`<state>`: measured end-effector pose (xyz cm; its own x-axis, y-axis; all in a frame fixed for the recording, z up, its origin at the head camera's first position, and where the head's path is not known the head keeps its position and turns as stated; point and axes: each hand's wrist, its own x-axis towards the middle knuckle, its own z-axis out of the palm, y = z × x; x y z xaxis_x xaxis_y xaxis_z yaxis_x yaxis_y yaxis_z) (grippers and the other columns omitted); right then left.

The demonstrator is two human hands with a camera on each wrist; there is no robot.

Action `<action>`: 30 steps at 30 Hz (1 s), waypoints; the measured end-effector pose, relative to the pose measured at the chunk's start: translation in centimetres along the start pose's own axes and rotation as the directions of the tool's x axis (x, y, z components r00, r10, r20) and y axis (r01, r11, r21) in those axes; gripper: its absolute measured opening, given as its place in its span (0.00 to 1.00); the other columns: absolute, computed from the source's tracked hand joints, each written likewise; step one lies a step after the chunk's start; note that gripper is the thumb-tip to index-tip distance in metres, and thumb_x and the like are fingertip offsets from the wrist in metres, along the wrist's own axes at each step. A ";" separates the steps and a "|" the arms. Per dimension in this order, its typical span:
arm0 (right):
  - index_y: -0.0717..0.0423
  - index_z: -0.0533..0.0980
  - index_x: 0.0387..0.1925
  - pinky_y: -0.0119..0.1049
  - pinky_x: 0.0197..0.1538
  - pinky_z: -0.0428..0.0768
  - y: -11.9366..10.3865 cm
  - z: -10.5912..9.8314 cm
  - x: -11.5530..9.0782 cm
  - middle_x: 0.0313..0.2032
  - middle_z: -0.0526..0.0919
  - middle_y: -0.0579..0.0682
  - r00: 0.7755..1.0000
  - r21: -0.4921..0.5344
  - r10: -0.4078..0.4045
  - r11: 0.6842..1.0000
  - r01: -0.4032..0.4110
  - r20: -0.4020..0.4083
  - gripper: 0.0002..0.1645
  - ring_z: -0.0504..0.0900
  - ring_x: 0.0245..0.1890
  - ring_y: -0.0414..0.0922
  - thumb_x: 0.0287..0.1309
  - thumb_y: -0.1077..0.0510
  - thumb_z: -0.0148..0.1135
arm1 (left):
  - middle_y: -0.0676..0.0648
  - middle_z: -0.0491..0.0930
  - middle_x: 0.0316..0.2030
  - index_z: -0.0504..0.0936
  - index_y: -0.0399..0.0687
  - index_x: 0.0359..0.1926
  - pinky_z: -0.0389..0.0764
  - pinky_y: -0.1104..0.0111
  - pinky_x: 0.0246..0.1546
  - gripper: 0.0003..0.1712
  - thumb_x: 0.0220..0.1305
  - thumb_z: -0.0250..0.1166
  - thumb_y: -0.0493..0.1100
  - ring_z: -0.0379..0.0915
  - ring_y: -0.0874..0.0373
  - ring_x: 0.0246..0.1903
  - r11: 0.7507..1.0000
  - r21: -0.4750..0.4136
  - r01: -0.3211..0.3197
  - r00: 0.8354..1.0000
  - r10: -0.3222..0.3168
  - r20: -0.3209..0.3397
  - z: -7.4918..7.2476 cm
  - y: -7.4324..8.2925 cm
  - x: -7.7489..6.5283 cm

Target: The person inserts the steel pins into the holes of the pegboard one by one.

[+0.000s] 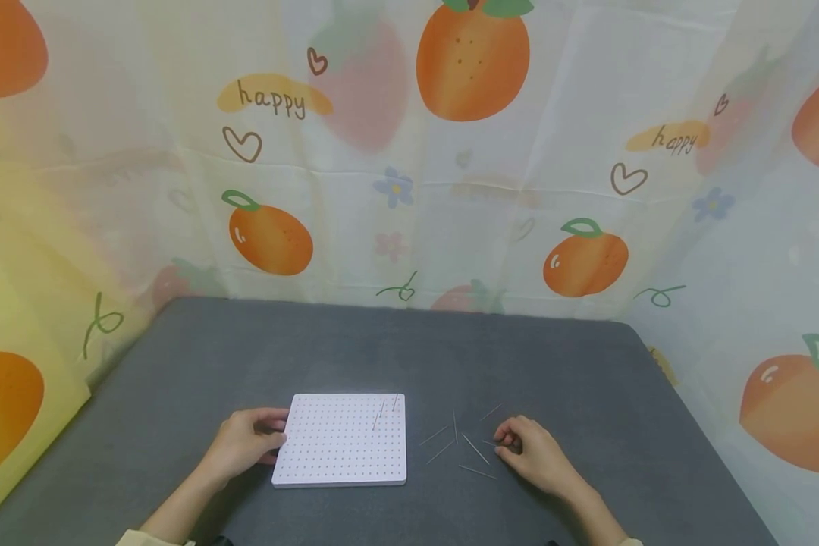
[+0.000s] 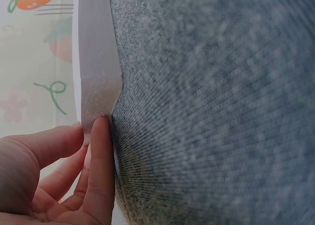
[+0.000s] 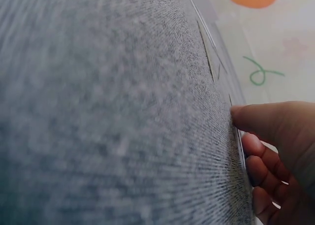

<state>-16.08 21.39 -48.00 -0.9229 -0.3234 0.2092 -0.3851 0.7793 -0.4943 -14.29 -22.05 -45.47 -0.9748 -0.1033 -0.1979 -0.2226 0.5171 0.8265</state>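
In the head view a white pegboard (image 1: 334,447) with a grid of small holes lies on the table. Three thin metal pins stand in holes near its far right corner, one of them a slanting pin (image 1: 375,422). My left hand (image 1: 246,441) holds the board's left edge, and in the left wrist view thumb and fingers pinch the board's side (image 2: 98,62). To the right, my right hand (image 1: 528,453) has its thumb and forefinger at one end of a thin metal pin (image 1: 487,443), which pokes out between them. In the right wrist view the thumb (image 3: 266,117) is low over the table.
Several loose metal pins lie between the board and my right hand, among them one lying pin (image 1: 476,449) and a farther pin (image 1: 491,412). The dark grey table (image 1: 396,349) ends at a fruit-printed curtain (image 1: 450,227) behind and at both sides.
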 end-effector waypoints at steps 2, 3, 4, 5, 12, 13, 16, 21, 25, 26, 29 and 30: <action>0.44 0.74 0.27 0.27 0.31 0.70 0.0 0.0 0.0 0.25 0.69 0.35 1.000 -0.014 0.006 1.000 -0.006 0.004 0.12 0.67 0.28 0.33 0.43 0.60 0.70 | 0.42 0.79 0.38 0.75 0.34 0.52 0.84 0.66 0.24 0.24 0.51 0.63 0.30 0.77 0.57 0.30 1.000 0.004 0.001 1.000 -0.001 0.001 0.0 -0.1 0.0; 0.44 0.74 0.27 0.27 0.31 0.69 0.0 0.0 0.0 0.25 0.69 0.35 1.000 -0.018 0.011 1.000 -0.011 0.008 0.12 0.67 0.28 0.33 0.43 0.60 0.70 | 0.42 0.79 0.38 0.75 0.34 0.52 0.84 0.66 0.24 0.24 0.50 0.63 0.30 0.77 0.57 0.30 1.000 0.005 0.000 1.000 0.000 0.001 0.0 -0.1 0.0; 0.43 0.74 0.26 0.27 0.30 0.69 -0.1 0.0 0.0 0.25 0.69 0.35 1.000 -0.022 0.016 1.000 -0.016 0.011 0.12 0.66 0.28 0.33 0.43 0.60 0.70 | 0.42 0.79 0.38 0.75 0.34 0.52 0.84 0.66 0.24 0.24 0.50 0.63 0.30 0.77 0.57 0.30 1.000 0.006 -0.001 1.000 0.001 0.000 0.0 -0.1 0.0; 0.43 0.73 0.26 0.26 0.30 0.68 -0.1 0.0 0.0 0.25 0.69 0.35 1.000 -0.026 0.020 0.999 -0.020 0.013 0.12 0.66 0.27 0.34 0.43 0.60 0.70 | 0.42 0.79 0.38 0.75 0.34 0.52 0.84 0.67 0.24 0.24 0.50 0.63 0.30 0.77 0.57 0.30 1.000 0.006 -0.002 1.000 0.002 -0.001 0.0 -0.1 0.0; 0.41 0.73 0.22 0.26 0.30 0.67 -0.5 -0.2 0.0 0.25 0.69 0.35 0.998 -0.039 0.053 0.998 -0.052 0.016 0.12 0.65 0.27 0.33 0.44 0.60 0.69 | 0.42 0.79 0.38 0.75 0.33 0.52 0.84 0.67 0.24 0.24 0.50 0.63 0.30 0.78 0.57 0.30 1.000 -0.001 -0.006 1.000 0.006 -0.001 0.0 -0.1 0.0; 0.41 0.73 0.22 0.26 0.30 0.67 -0.6 -0.2 0.0 0.25 0.69 0.35 0.998 -0.039 0.059 0.998 -0.058 0.017 0.13 0.65 0.27 0.33 0.44 0.60 0.69 | 0.42 0.79 0.38 0.75 0.33 0.52 0.84 0.67 0.24 0.24 0.50 0.63 0.30 0.78 0.57 0.30 1.000 -0.005 -0.005 1.000 0.005 0.000 0.0 -0.1 0.0; 0.40 0.73 0.21 0.26 0.30 0.67 -0.7 -0.2 0.0 0.24 0.69 0.35 0.997 -0.047 0.075 0.996 -0.074 0.017 0.13 0.65 0.27 0.34 0.44 0.60 0.69 | 0.41 0.79 0.38 0.75 0.33 0.52 0.84 0.67 0.24 0.24 0.51 0.63 0.30 0.78 0.57 0.30 1.000 -0.010 -0.009 1.000 0.009 0.003 -0.1 -0.1 -0.1; 0.40 0.73 0.19 0.26 0.29 0.66 -0.8 -0.2 0.1 0.23 0.68 0.34 0.996 -0.064 0.090 0.994 -0.090 0.002 0.13 0.65 0.26 0.34 0.44 0.60 0.69 | 0.42 0.79 0.38 0.76 0.33 0.52 0.84 0.67 0.24 0.23 0.51 0.63 0.30 0.78 0.57 0.30 1.000 -0.009 -0.004 1.000 0.004 0.002 0.0 0.0 0.0; 0.40 0.74 0.19 0.26 0.29 0.66 -0.8 -0.2 0.1 0.22 0.68 0.35 0.995 -0.072 0.102 0.992 -0.102 -0.003 0.13 0.64 0.25 0.34 0.44 0.61 0.68 | 0.42 0.79 0.38 0.76 0.33 0.52 0.84 0.66 0.24 0.24 0.50 0.63 0.30 0.78 0.57 0.30 1.000 -0.009 -0.005 1.000 0.005 0.003 0.0 0.0 0.0; 0.40 0.74 0.19 0.26 0.28 0.66 -0.9 -0.2 0.1 0.22 0.68 0.35 0.995 -0.072 0.103 0.992 -0.103 -0.002 0.12 0.64 0.25 0.34 0.45 0.61 0.68 | 0.42 0.79 0.38 0.76 0.33 0.52 0.84 0.66 0.24 0.24 0.51 0.63 0.30 0.78 0.57 0.30 1.000 -0.008 -0.006 1.000 0.006 0.004 0.0 0.0 0.0; 0.41 0.75 0.19 0.26 0.28 0.66 -1.0 -0.2 0.1 0.22 0.68 0.35 0.994 -0.070 0.108 0.992 -0.107 0.003 0.12 0.64 0.25 0.34 0.45 0.61 0.68 | 0.42 0.79 0.38 0.75 0.33 0.52 0.84 0.66 0.25 0.24 0.51 0.63 0.30 0.78 0.57 0.31 1.000 -0.009 -0.002 1.000 0.002 0.005 0.0 0.1 0.0; 0.42 0.75 0.19 0.26 0.28 0.66 -1.0 -0.3 0.2 0.22 0.68 0.36 0.994 -0.070 0.110 0.992 -0.109 0.005 0.12 0.64 0.25 0.34 0.45 0.61 0.68 | 0.42 0.79 0.38 0.75 0.33 0.52 0.84 0.66 0.25 0.24 0.51 0.63 0.30 0.78 0.57 0.31 1.000 -0.009 0.000 1.000 0.000 0.005 -0.1 0.1 -0.1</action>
<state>-15.83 20.68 -47.24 -0.9595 -0.2384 0.1498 -0.2810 0.8454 -0.4542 -14.26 -22.06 -45.37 -0.9747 -0.0985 -0.2006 -0.2225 0.5094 0.8312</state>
